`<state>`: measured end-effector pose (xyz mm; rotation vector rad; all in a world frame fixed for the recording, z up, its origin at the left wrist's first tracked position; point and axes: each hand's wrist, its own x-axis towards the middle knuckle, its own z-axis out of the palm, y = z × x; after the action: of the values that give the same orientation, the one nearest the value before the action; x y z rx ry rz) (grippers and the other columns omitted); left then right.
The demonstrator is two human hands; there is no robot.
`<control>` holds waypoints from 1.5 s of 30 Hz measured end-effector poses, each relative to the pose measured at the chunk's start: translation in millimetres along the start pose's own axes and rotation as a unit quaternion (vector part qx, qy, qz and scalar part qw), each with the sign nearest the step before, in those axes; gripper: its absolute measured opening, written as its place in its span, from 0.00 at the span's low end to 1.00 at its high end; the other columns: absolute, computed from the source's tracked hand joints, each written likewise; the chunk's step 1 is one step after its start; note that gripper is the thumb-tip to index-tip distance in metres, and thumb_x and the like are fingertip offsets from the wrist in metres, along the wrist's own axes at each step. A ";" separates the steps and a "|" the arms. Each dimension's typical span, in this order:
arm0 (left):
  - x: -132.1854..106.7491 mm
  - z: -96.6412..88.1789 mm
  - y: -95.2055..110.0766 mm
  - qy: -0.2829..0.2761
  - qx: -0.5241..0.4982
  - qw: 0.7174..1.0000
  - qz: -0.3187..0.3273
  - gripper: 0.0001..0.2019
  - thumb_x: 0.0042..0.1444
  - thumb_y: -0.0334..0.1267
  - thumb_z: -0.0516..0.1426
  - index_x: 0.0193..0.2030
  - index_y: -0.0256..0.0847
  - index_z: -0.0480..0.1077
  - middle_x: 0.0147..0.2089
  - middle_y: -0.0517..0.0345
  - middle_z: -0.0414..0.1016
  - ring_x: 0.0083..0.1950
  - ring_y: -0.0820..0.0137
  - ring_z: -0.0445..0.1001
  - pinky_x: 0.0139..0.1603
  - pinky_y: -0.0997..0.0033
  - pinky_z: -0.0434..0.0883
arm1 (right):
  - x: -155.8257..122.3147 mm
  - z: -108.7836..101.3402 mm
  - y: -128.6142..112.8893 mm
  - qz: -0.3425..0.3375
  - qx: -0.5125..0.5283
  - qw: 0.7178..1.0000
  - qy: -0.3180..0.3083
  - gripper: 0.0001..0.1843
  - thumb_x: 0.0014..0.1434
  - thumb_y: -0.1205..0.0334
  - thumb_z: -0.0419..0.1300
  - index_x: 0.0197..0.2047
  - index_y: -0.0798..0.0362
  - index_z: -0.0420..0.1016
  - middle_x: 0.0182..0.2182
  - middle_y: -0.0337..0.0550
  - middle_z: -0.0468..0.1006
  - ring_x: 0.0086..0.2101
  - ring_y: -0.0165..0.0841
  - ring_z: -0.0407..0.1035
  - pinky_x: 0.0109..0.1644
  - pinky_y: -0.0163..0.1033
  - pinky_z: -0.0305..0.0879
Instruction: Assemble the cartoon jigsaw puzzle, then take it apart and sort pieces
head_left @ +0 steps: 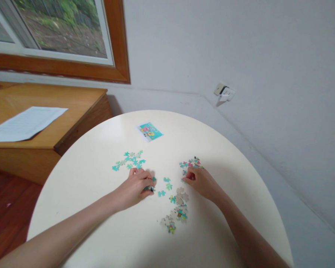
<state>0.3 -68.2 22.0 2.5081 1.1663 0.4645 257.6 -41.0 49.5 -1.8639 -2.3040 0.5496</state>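
My left hand (141, 184) is low over the round white table (100, 230), its fingers pinched on a puzzle piece (152, 189) with a dark spot. Beyond it spreads a group of teal puzzle pieces (132, 159). My right hand (197, 179) is closed in a pinch beside a cluster of pink and multicoloured pieces (190, 163); a small piece seems to be at its fingertips, mostly hidden. Between the hands lie a few loose teal-yellow pieces (168, 186). Nearer to me is a pile of pieces (180, 197), several showing grey backs.
A colourful cartoon picture card (150, 131) lies toward the table's far side. On the left stands a wooden desk (80, 95) with a paper sheet (28, 121). A wall socket with a plug (225, 93) is at the right, and a wood-framed window (123, 44) at the upper left.
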 end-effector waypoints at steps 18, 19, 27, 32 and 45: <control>1.2 -1.8 -0.4 -0.016 0.006 1.000 -0.013 0.08 0.50 0.35 0.64 0.36 0.41 0.72 0.40 0.58 0.73 0.44 0.64 0.68 0.45 0.63 0.52 | 0.9 2.9 3.4 0.002 0.011 1.000 0.001 0.10 0.54 0.64 0.60 0.22 0.53 0.66 0.20 0.37 0.70 0.24 0.29 0.62 0.29 0.33 0.51; 0.9 -1.8 -1.2 -0.018 0.005 1.000 -0.012 0.08 0.50 0.35 0.64 0.37 0.41 0.72 0.40 0.57 0.73 0.44 0.64 0.68 0.45 0.63 0.51 | 1.0 3.2 3.8 0.002 0.012 1.000 -0.001 0.10 0.54 0.64 0.59 0.22 0.53 0.66 0.20 0.37 0.70 0.24 0.29 0.62 0.29 0.33 0.51; 0.2 -2.9 -1.4 -0.025 -0.002 1.000 -0.016 0.08 0.50 0.27 0.62 0.37 0.41 0.72 0.41 0.57 0.72 0.45 0.65 0.68 0.45 0.63 0.50 | 0.9 3.4 5.2 -0.008 0.011 1.000 0.000 0.10 0.54 0.64 0.59 0.23 0.53 0.66 0.20 0.37 0.70 0.24 0.29 0.62 0.29 0.33 0.51; 0.8 -5.8 2.1 -0.037 -0.004 0.999 -0.020 0.07 0.51 0.27 0.60 0.37 0.40 0.71 0.41 0.57 0.73 0.45 0.65 0.67 0.45 0.63 0.51 | 1.1 2.6 3.6 0.001 0.018 1.000 -0.001 0.10 0.53 0.64 0.59 0.22 0.53 0.66 0.20 0.37 0.70 0.23 0.29 0.62 0.29 0.33 0.51; -0.2 -3.8 -1.8 -0.022 -0.014 1.000 -0.007 0.08 0.52 0.30 0.61 0.38 0.40 0.68 0.40 0.56 0.73 0.45 0.64 0.67 0.47 0.62 0.50 | 1.8 4.5 6.0 -0.004 0.028 1.000 -0.002 0.10 0.53 0.64 0.58 0.22 0.53 0.65 0.19 0.37 0.70 0.23 0.28 0.62 0.29 0.33 0.51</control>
<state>-2.6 -66.6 24.6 2.4726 1.1516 0.4184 261.3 -39.1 42.9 -1.8282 -2.2737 0.6115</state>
